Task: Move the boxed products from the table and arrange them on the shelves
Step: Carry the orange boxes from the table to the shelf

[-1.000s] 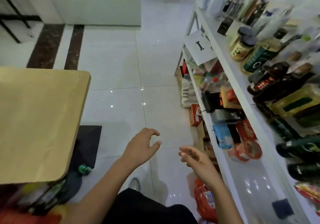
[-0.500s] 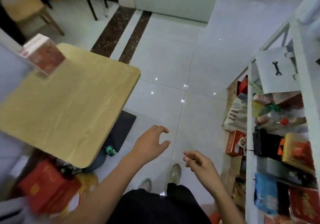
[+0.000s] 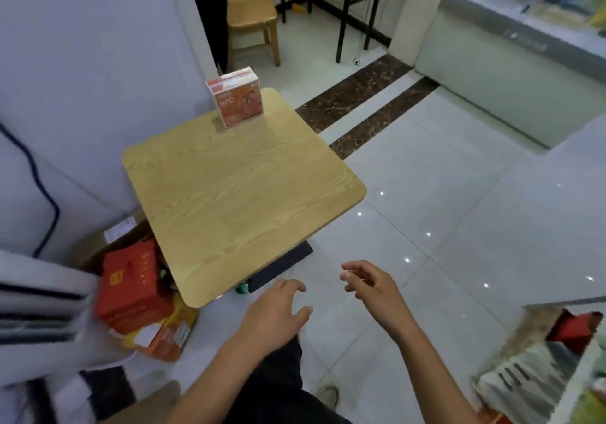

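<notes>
Looked down via head cam on a wooden surface point(image 3: 242, 194) in a shop. Showed one orange boxed product point(image 3: 236, 97) upright at far corner of surface, by the wall; no other box seen on surface. Showed both hands low in foreground, just off the near corner, over floor tiles: left hand point(image 3: 273, 315) w/ fingers loosely spread, gripping nothing; right hand point(image 3: 370, 287) likewise relaxed, fingers part-curled, gripping nothing. Kept both well apart from the box. Caught edge of shelves point(image 3: 570, 300) at bottom right, blurred, stocked w/ goods. Noted red cartons point(image 3: 131, 289) on floor below left edge of surface. Judged task prob. near its end: one box left to fetch, carry across & set on shelves; couldn't tell how many already shelved.
</notes>
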